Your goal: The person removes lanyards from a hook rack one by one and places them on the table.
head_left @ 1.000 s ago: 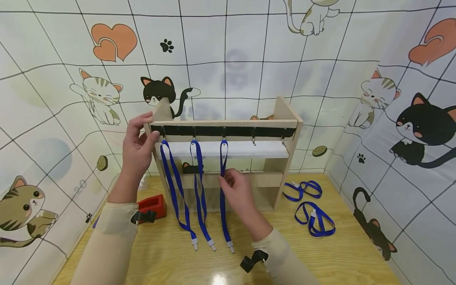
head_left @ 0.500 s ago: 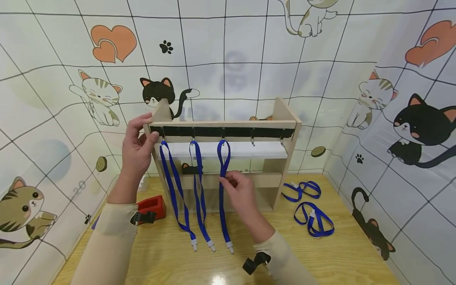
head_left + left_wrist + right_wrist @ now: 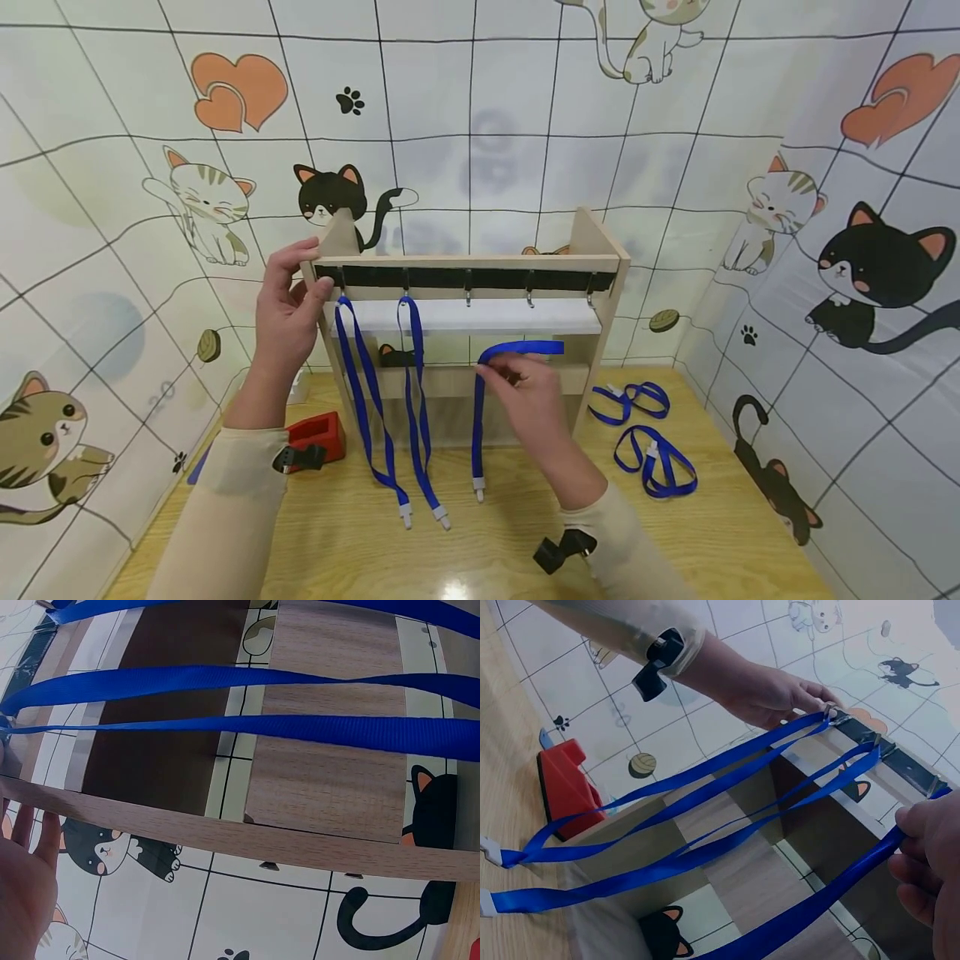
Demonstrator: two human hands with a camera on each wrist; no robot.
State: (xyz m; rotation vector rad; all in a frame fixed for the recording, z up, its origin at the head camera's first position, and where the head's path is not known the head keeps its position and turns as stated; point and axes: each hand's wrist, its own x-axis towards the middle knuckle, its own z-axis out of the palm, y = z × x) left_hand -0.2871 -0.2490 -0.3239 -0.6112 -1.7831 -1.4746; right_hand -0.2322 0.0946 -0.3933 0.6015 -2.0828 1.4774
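In the head view a wooden rack stands on the table, with a row of metal hooks on a black strip. My left hand grips the top of its left side panel, thumb in front. My right hand pinches a blue lanyard in front of the rack. That lanyard's upper loop bends off to the right over the fingers, and its white clip hangs down over the table. Two more blue lanyards, a left one and a second one, hang from the two leftmost hooks; the other hooks carry nothing.
Two coiled blue lanyards, one farther back and one nearer, lie on the table right of the rack. A red holder-like object sits at the rack's left foot, beside my left forearm. Cat-patterned fabric walls enclose the table.
The third lanyard has come off the middle hook; my right hand has moved slightly right with it and its loop has flopped over. My left hand has stayed on the rack.
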